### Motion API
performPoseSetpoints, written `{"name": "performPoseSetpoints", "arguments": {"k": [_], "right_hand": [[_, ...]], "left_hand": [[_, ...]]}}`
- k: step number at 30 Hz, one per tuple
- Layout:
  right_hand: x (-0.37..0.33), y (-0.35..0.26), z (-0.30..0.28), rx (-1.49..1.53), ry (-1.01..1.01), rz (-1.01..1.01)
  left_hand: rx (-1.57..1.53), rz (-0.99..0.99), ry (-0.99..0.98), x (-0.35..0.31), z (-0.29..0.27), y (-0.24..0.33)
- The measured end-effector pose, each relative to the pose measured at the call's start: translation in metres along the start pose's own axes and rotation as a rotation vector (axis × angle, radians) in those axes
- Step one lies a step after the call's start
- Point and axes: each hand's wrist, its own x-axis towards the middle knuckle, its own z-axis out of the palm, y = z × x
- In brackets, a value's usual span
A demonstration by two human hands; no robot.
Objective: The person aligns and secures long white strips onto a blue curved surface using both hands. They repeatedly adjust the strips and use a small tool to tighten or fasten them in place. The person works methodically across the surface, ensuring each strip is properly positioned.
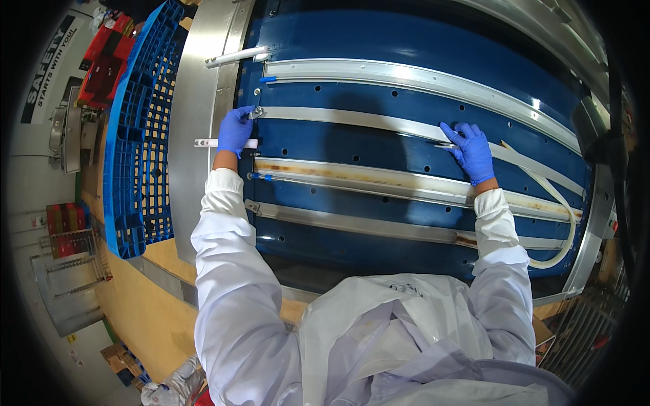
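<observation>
My left hand (235,130), in a blue glove, pinches the small metal end bracket (256,112) of a long flat metal strip (352,117). The strip lies across a dark blue machine surface (298,145) with holes in it. On the right, my right hand (470,154), also gloved in blue, holds a thin metal tool (445,145) whose kind is unclear. Its index finger reaches over the strip. Below lies a rail (352,174) with brown stains, and beyond the strip is a wider silver rail (406,76). Beside my left wrist a white bar (203,143) juts over the steel edge.
A cream-coloured hose (572,227) curves over the rails at right. Nearest me runs another metal strip (352,220). A blue plastic pallet (128,162) stands upright at left, with red-and-black crates (108,61) behind it. A person in white (175,386) is at lower left.
</observation>
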Motion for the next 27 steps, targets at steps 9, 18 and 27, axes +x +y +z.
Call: {"name": "performPoseSetpoints", "arguments": {"k": [9,18,27], "right_hand": [[0.009,0.008,-0.003,-0.012,-0.017,-0.019],[0.009,0.005,-0.005,-0.024,-0.037,0.029],[0.008,0.008,-0.002,-0.042,-0.037,0.034]], "left_hand": [[-0.107,-0.018,0.028,-0.001,0.003,0.000],[0.128,0.263,0.230,-0.010,0.012,0.025],[-0.082,0.012,0.267,-0.003,0.010,0.022]]}}
